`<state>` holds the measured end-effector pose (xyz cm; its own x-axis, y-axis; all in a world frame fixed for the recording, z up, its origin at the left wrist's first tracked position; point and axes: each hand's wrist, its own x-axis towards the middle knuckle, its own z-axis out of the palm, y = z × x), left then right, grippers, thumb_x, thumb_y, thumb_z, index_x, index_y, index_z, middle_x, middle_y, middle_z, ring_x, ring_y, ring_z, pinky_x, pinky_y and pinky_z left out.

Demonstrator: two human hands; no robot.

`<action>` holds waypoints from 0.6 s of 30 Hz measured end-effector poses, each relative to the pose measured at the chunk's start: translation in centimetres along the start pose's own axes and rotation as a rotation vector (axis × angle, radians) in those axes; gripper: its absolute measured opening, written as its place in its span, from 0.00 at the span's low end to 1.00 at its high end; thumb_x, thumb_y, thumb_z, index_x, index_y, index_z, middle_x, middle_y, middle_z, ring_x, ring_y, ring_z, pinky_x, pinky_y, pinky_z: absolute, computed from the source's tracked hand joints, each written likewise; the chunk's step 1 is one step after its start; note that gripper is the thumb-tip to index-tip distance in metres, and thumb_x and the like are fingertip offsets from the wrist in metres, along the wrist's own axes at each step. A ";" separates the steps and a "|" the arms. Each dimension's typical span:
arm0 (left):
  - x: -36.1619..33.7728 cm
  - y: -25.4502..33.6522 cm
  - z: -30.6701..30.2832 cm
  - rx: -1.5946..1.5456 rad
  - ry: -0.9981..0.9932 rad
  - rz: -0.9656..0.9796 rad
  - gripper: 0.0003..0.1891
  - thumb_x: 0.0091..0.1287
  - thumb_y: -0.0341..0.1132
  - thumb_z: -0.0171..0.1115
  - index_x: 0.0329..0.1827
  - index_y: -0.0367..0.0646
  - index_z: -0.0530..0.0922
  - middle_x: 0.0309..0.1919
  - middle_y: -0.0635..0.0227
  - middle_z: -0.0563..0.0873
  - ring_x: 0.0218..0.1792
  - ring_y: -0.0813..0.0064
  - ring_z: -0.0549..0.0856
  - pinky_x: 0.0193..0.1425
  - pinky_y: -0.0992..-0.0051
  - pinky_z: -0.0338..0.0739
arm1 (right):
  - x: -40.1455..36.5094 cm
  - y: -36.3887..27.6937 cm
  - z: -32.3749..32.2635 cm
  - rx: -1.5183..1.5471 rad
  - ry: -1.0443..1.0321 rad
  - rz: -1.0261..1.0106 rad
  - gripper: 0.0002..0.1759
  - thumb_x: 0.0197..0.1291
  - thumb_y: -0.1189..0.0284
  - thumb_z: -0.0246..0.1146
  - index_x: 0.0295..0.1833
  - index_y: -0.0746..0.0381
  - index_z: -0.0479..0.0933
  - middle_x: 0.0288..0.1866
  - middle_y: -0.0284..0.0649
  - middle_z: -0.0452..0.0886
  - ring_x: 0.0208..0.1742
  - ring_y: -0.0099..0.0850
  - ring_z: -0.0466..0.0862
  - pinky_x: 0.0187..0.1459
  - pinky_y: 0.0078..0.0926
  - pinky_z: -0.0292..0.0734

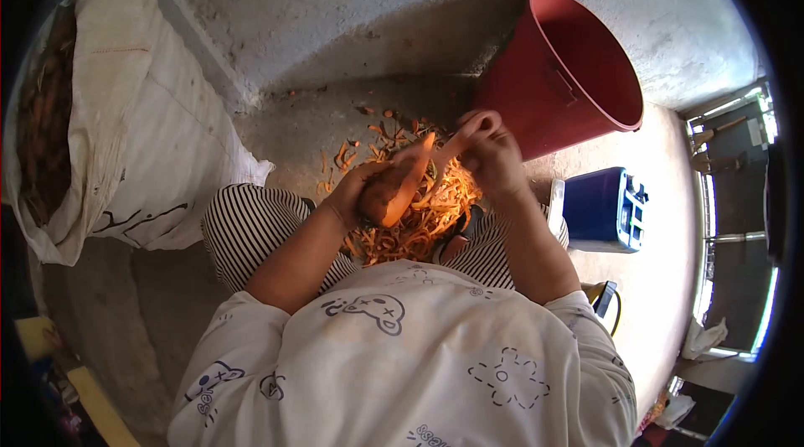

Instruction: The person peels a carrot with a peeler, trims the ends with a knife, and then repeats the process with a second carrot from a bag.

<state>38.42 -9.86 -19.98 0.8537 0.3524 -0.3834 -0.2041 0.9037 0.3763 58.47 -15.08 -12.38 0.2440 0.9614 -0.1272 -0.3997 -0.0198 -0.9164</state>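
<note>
My left hand point(366, 187) grips a carrot point(402, 187) by its dirty thick end, the tip pointing up and away. My right hand point(490, 149) is closed on a peeler whose blade I cannot make out, pressed against the carrot's upper part where the skin is bright orange. Below both hands lies a heap of orange carrot peelings point(427, 221) on the concrete floor between my knees in striped trousers point(251, 225).
A red bucket point(578, 70) stands tilted just beyond my right hand. A large white sack point(126, 129) full of carrots stands at the left. A blue box point(599, 208) sits at the right, near a doorway.
</note>
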 end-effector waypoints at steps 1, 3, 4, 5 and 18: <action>0.1 0.1 -0.1 0.007 -0.006 -0.010 0.19 0.60 0.41 0.48 0.47 0.33 0.68 0.35 0.57 0.78 0.35 0.67 0.80 0.34 0.68 0.78 | -0.9 0.4 1.6 -0.030 -0.084 0.064 0.06 0.52 0.76 0.58 0.35 0.63 0.69 0.25 0.34 0.73 0.14 0.17 0.68 0.13 0.12 0.61; 0.2 0.0 -0.9 -0.020 -0.088 -0.037 0.18 0.61 0.40 0.46 0.46 0.34 0.69 0.34 0.58 0.78 0.33 0.68 0.80 0.33 0.68 0.78 | -1.6 1.4 3.3 -0.104 -0.225 0.136 0.06 0.51 0.77 0.58 0.35 0.63 0.69 0.24 0.34 0.73 0.14 0.17 0.68 0.13 0.12 0.61; 0.3 -0.1 -1.7 -0.053 -0.165 -0.053 0.18 0.62 0.40 0.46 0.46 0.34 0.69 0.34 0.59 0.78 0.32 0.69 0.80 0.33 0.68 0.78 | -1.5 2.0 3.7 -0.148 -0.284 0.144 0.06 0.51 0.77 0.59 0.34 0.63 0.69 0.23 0.34 0.73 0.14 0.17 0.68 0.13 0.12 0.61; 0.4 -0.2 -2.2 -0.087 -0.242 -0.069 0.17 0.63 0.40 0.45 0.45 0.34 0.69 0.33 0.59 0.79 0.31 0.69 0.81 0.32 0.68 0.78 | -1.5 2.3 3.8 -0.193 -0.342 0.151 0.06 0.51 0.77 0.59 0.33 0.63 0.69 0.23 0.34 0.73 0.14 0.17 0.68 0.13 0.12 0.61; -1.3 0.4 0.2 -0.065 -0.185 -0.082 0.24 0.60 0.44 0.47 0.52 0.33 0.65 0.39 0.51 0.77 0.32 0.57 0.81 0.37 0.67 0.79 | 6.4 2.6 -14.7 -0.372 0.639 -0.111 0.07 0.50 0.75 0.61 0.29 0.60 0.69 0.21 0.33 0.71 0.16 0.18 0.69 0.15 0.14 0.65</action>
<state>37.33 -9.99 -19.12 0.9409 0.2319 -0.2469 -0.1558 0.9435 0.2925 72.00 -12.99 -21.21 0.7765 0.6189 -0.1184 -0.0454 -0.1325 -0.9901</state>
